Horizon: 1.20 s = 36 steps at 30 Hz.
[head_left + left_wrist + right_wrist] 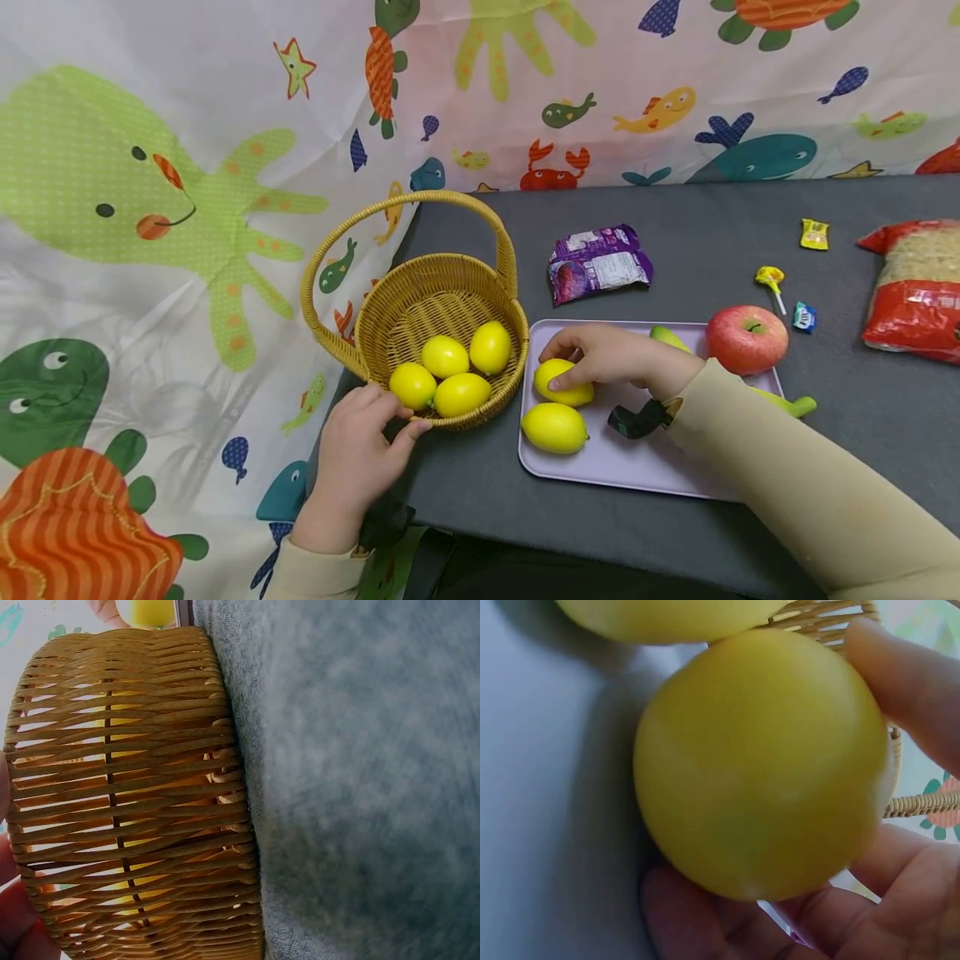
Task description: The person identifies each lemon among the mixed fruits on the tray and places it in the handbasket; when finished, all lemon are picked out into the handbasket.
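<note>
Beige sleeve (798, 479) crosses tray (630, 468) by apple (746, 340); right hand (618, 358) grips lemon (572, 395), left hand (360, 446) basket (416, 312).

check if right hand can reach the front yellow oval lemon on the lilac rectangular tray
Probably not yet: the right hand grips the rear yellow oval lemon, though nothing covers the front lemon.

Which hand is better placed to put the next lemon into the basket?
Most likely the right hand: it grips a lemon at the end of the tray nearest the basket, whose rim the left hand holds.
</note>
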### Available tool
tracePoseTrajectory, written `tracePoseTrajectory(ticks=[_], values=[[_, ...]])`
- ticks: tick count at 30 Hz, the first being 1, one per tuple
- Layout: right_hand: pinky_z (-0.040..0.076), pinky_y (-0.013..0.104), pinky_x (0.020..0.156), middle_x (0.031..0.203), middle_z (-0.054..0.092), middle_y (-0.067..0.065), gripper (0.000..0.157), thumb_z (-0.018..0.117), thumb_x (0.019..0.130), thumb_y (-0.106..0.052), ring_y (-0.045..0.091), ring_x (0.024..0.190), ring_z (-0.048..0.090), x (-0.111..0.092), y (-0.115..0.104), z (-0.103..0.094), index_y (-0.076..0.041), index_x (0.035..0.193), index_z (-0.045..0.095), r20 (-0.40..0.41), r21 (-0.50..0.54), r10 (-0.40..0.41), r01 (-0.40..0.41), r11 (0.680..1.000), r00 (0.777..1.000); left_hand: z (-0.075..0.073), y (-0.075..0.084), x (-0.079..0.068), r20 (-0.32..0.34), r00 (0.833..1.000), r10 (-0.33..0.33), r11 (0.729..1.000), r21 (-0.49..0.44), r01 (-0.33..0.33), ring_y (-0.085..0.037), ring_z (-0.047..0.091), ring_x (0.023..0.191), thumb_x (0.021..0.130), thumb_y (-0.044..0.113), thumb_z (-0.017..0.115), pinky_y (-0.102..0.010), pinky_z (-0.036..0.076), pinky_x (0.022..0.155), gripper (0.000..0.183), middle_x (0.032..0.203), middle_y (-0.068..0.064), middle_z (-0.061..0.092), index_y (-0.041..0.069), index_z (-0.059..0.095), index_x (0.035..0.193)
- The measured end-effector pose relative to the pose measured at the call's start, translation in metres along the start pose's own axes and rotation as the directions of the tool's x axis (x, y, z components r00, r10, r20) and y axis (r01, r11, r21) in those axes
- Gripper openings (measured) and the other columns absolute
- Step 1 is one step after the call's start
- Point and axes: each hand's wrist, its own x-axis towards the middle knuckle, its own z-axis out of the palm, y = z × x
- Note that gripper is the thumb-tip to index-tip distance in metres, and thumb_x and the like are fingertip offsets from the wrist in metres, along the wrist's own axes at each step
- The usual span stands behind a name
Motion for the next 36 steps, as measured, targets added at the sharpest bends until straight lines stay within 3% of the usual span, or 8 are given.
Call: tracePoseTrajectory(ticks=[7,11,19,27,36], values=[[0.043,0.042,0.093,0.121,0.063,0.008,0.046,0.076,0.09,-0.037,0.028,0.11,0.051,-0.001,0.002,-0.004,-0.012,0.127,0.065,-0.016,0.043,0.005,-0.004,0.999,1.0,-0.001,0.001,0.001,-0.005,1.0,0.005,1.0,0.002,-0.005,-0.015,0.049,0.07,0.073,0.034,0.092,-0.034,0.044,0.065,0.032,0.077,0.003,0.057,0.016,0.066,0.08],[0.048,0.036,0.087,0.123,0.061,0.01,0.05,0.075,0.092,-0.037,0.028,0.106,0.053,-0.007,-0.004,-0.013,-0.011,0.132,0.061,-0.01,0.12,0.016,-0.015,0.993,1.0,-0.002,0.001,0.001,0.002,1.0,-0.008,1.0,-0.007,0.008,-0.015,0.049,0.07,0.074,0.036,0.091,-0.035,0.043,0.065,0.033,0.078,0.003,0.056,0.016,0.065,0.08],[0.053,0.042,0.092,0.125,0.062,0.014,0.047,0.071,0.095,-0.026,0.033,0.108,0.059,-0.013,-0.031,-0.026,-0.008,0.136,0.057,0.008,0.339,-0.088,0.08,0.937,0.996,-0.001,0.0,0.0,-0.002,1.0,-0.007,1.0,-0.01,0.007,-0.015,0.05,0.07,0.075,0.038,0.09,-0.035,0.044,0.065,0.033,0.077,0.004,0.057,0.016,0.066,0.08],[0.053,0.043,0.094,0.13,0.06,0.011,0.046,0.07,0.095,-0.025,0.032,0.113,0.057,0.011,-0.069,-0.01,-0.01,0.137,0.057,0.018,0.366,-0.187,0.167,0.916,0.982,0.0,-0.002,-0.002,-0.01,1.0,-0.006,1.0,-0.017,0.005,-0.015,0.049,0.07,0.075,0.039,0.09,-0.035,0.043,0.065,0.034,0.077,0.003,0.057,0.014,0.066,0.08],[0.054,0.039,0.089,0.128,0.06,0.008,0.041,0.072,0.095,-0.022,0.027,0.11,0.059,0.052,-0.103,0.019,-0.014,0.134,0.06,-0.008,0.4,-0.135,0.127,0.908,0.991,-0.001,-0.001,0.0,-0.013,1.0,-0.004,0.999,-0.033,0.004,-0.014,0.048,0.069,0.076,0.037,0.09,-0.034,0.043,0.065,0.034,0.077,0.003,0.057,0.014,0.066,0.08]])
